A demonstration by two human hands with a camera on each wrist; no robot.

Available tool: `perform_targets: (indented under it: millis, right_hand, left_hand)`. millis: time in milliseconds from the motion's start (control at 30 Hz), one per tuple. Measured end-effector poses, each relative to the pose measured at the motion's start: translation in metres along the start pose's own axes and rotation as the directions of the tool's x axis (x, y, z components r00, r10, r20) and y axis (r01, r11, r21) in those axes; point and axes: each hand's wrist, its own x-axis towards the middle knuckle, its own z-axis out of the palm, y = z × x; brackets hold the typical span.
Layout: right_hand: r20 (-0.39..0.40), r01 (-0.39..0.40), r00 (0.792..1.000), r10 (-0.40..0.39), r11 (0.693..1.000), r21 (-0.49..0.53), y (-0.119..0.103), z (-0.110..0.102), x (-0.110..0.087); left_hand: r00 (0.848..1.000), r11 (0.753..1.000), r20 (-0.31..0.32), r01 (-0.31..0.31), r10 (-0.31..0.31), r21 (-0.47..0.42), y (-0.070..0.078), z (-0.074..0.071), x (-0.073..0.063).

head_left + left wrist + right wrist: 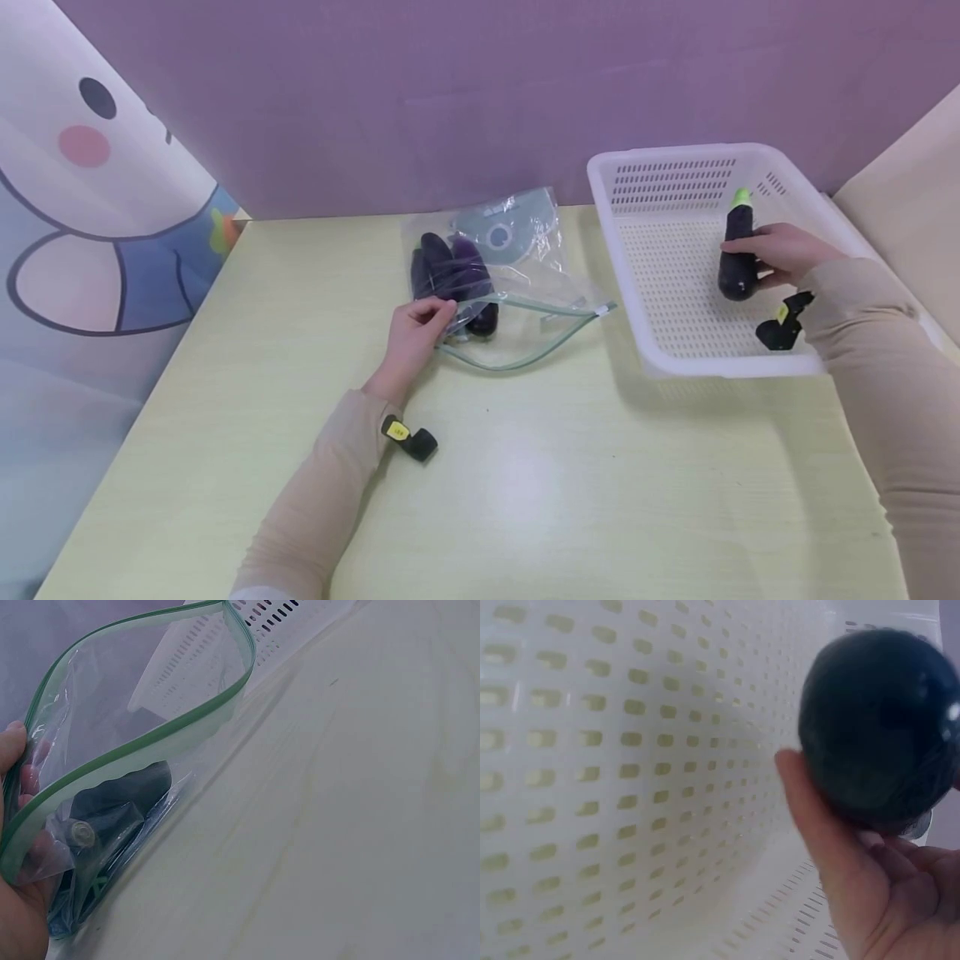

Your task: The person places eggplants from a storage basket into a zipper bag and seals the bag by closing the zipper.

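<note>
With its thumb and fingers, my right hand (pixel 783 252) grips a dark eggplant (pixel 738 250) with a pale green tip, held over the white basket (pixel 651 360). The eggplant's rounded end (pixel 877 727) fills much of the right wrist view. My left hand (pixel 415 333) pinches the edge of a clear zip bag (pixel 525 279) at the left end of its green-rimmed mouth, which gapes. Inside the bag lie several dark eggplants (pixel 442 271); the left wrist view shows them only partly, through wrinkled plastic.
A pale wooden table (pixel 525 467) bears the bag and the basket. Behind it rises a purple wall (pixel 480 108). A cartoon-printed cloth (pixel 97 250) hangs at the left, and a beige surface (pixel 907 208) stands beyond the basket's right side. Small black cameras sit at both wrists.
</note>
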Motion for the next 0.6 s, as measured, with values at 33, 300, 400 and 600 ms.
perform_targets:
  millis: [33,300,400,600]
  right_hand:
    - [0.006,0.000,1.000,0.000,1.000,0.012,0.000,0.000,0.000]
    - [0.061,0.000,0.998,-0.005,0.997,0.077,-0.002,-0.007,0.000]
    - [0.076,0.006,0.997,-0.017,0.990,0.142,-0.004,-0.009,0.000]
    - [0.097,0.025,0.994,-0.055,0.958,0.285,-0.007,-0.011,0.000]
  left_hand:
    - [1.000,1.000,0.000,0.004,-0.004,-0.002,0.000,0.000,0.000]
    - [1.000,1.000,0.016,-0.007,0.007,-0.016,0.001,0.003,0.000]
    - [1.000,1.000,0.019,-0.019,0.020,-0.014,0.001,0.004,0.000]
    - [1.000,1.000,0.023,-0.015,0.015,-0.005,0.001,0.003,0.001]
